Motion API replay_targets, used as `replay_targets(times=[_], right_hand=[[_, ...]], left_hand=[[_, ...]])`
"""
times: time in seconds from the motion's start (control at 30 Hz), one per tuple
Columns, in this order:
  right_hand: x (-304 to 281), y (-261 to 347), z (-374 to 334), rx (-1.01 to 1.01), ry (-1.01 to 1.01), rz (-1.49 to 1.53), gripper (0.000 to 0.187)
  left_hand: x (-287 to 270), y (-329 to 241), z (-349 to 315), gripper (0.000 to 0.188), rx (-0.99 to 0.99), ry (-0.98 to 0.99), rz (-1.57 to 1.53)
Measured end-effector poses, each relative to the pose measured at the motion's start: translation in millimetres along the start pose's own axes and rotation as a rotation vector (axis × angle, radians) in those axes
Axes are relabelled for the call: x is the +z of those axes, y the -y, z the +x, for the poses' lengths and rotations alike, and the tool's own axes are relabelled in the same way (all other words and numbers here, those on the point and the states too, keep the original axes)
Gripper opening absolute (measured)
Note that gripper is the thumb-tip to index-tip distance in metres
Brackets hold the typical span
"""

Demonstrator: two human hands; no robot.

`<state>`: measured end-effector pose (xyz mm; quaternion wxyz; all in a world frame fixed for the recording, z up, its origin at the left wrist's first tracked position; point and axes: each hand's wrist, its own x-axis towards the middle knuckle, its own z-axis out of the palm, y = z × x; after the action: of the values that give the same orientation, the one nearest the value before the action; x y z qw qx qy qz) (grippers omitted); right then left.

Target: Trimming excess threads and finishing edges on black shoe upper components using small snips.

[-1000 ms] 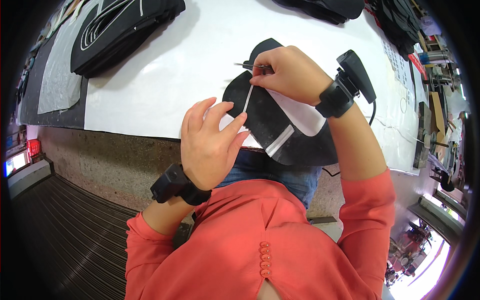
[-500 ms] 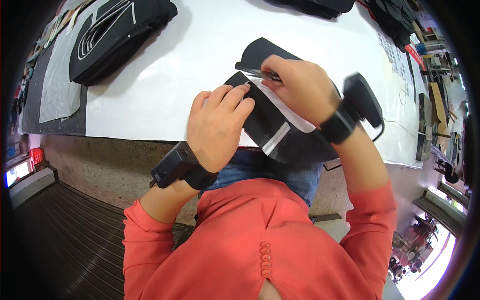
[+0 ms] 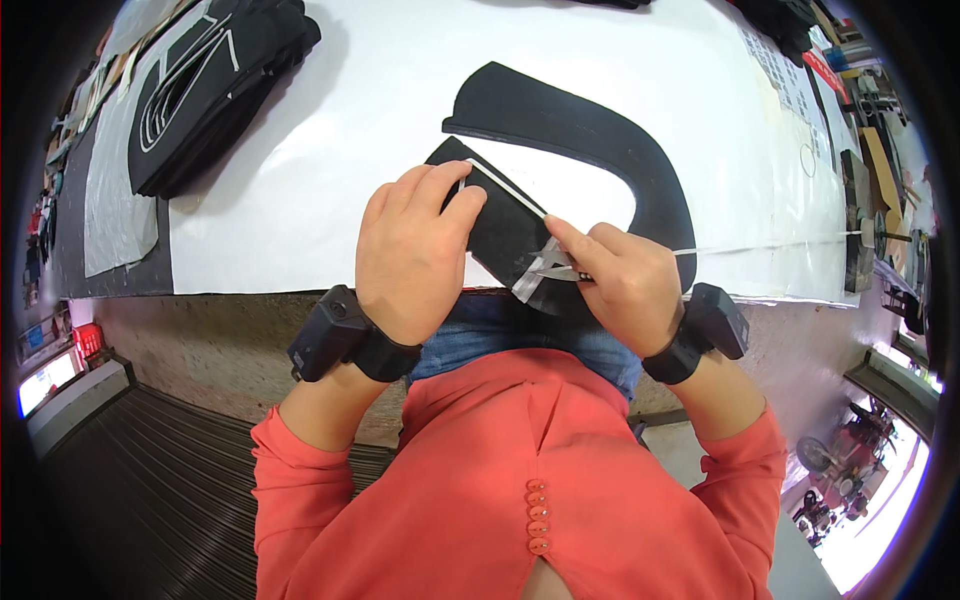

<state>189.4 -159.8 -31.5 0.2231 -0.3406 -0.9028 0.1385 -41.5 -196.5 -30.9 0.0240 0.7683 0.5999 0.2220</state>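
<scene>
A black hook-shaped flat piece (image 3: 570, 115), perhaps fabric or foam, lies on the white-covered table, its near arm under my hands. My left hand (image 3: 410, 250) presses down on that arm, thumb and index finger at one end of a narrow white tape (image 3: 512, 193). Along the piece's inner edge the tape runs to my right hand (image 3: 635, 285), whose thumb and index finger pinch it. Small metal snips (image 3: 553, 266) are also held in my right hand, blades pointing left. Beneath the blades a wider whitish strip (image 3: 527, 284) crosses the black piece.
From my right hand the tape stretches to a reel (image 3: 880, 233) at the table's right edge. A stack of black pieces with white lines (image 3: 215, 90) stands at the far left, beside a clear plastic sheet (image 3: 125, 210). More black material (image 3: 778, 25) lies at the far right.
My right hand has moved from the far end of the near arm toward me, with tape now stretched between my hands. The snips' blades now show. The piece has shifted slightly left.
</scene>
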Motion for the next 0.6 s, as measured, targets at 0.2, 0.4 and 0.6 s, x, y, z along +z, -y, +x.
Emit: replay_targets(times=[0.2, 0.4, 0.6], right_hand=[[4.0, 1.8, -2.7, 0.033, 0.040, 0.024, 0.053], [2.6, 2.3, -1.3, 0.038, 0.065, -0.005, 0.052], [-9.2, 12.6, 9.0, 0.070, 0.246, -0.080, 0.049]], left_hand=[[-2.4, -0.5, 0.4, 0.019, -0.024, 0.028, -0.018], [-1.9, -1.7, 0.2, 0.019, -0.028, 0.025, -0.016], [-1.9, -1.7, -0.4, 0.032, -0.057, 0.045, -0.035]])
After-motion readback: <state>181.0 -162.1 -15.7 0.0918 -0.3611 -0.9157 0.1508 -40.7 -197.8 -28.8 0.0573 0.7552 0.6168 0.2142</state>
